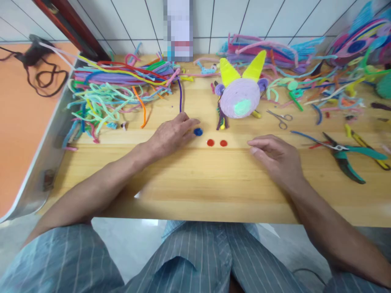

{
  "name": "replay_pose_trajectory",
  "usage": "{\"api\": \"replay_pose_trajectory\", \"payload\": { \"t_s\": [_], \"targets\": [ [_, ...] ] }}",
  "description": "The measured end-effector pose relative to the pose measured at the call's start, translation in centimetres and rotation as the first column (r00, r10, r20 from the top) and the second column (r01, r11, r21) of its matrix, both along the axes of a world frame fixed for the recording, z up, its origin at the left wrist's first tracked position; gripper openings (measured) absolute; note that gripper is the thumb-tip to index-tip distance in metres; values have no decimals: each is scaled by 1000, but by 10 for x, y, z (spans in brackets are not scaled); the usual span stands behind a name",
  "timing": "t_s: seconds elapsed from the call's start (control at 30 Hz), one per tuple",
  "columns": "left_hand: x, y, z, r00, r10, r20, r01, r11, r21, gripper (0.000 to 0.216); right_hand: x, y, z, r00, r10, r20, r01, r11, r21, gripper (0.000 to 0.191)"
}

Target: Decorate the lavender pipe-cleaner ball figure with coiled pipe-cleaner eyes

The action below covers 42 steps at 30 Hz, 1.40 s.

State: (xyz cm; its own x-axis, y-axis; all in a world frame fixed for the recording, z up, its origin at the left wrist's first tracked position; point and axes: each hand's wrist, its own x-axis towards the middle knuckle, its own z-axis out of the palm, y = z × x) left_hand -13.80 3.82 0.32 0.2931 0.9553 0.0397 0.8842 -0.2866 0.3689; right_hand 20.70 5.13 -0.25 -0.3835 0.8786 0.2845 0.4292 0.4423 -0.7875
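Note:
My left hand (175, 133) rests low over the table, its fingers stretched out beside a small blue coiled disc (198, 132). Whether the fingertips touch the disc I cannot tell. Two small red discs, a left one (210, 143) and a right one (223, 143), lie side by side a little nearer to me. My right hand (276, 158) is farther right, side-on, with loosely bent fingers, a small gap at the thumb and nothing visible in it. Beyond the discs sits a lilac coiled pipe-cleaner head (235, 97) with yellow ears and a mint-green snout patch.
Pipe cleaners (106, 87) are heaped at the left; another bundle (265, 53) lies at the back. Small scissors (281, 119), green-handled pliers (342, 152) and a yellow cutter (366, 146) are to the right. An orange surface with a metal edge (33, 183) borders the left.

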Motion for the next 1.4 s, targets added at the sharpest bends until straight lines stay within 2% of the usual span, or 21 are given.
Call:
{"api": "replay_pose_trajectory", "payload": {
  "t_s": [0.13, 0.2, 0.3, 0.43, 0.73, 0.87, 1.1, 1.2, 1.27, 1.33, 1.4],
  "targets": [
    [1, 3, 0, 991, -125, -42, 124, 992, -24, 38, -1, 0, 1, 1000, 7, 25, -7, 1000, 9, 11],
    [2, 6, -1, 990, -141, -20, 140, 990, -28, 33, -1, 0, 1, 999, 8, 39, -9, 1000, 16, 12],
    [3, 7, -3, 998, -61, 6, 61, 998, -2, 29, -2, 0, 0, 999, 9, 47, -10, 1000, 19, 14],
    [2, 3, -3, 999, 21, 25, -22, 1000, 15, 34, -1, 0, -2, 999, 20, 45, -21, 999, 28, 16],
    [-1, -1, -14, 999, 13, 36, -17, 992, 122, 33, -6, 0, -6, 996, 50, 72, -58, 992, 116, 9],
    [1, -2, -15, 997, 69, -35, -63, 985, 160, 38, -7, -1, -11, 987, 149, 63, -156, 980, 127, 9],
    [7, -6, -6, 974, 131, -182, -104, 984, 148, 50, -10, -7, -10, 962, 271, 21, -272, 954, 125, 12],
    [6, -2, -8, 975, 182, -127, -158, 971, 180, 51, -7, -8, -2, 978, 193, -80, -184, 977, 111, 22],
    [5, 1, -9, 976, 204, -74, -183, 955, 232, 47, -1, -4, 4, 977, 33, -212, -10, 994, 107, 37],
    [3, 3, -8, 976, 209, -55, -182, 933, 312, 43, 7, 3, 13, 905, -141, -400, 187, 979, 78, 53],
    [1, 1, -4, 979, 201, -39, -173, 914, 367, 50, 18, 12, 24, 776, -254, -577, 313, 950, 3, 64]
  ]
}}
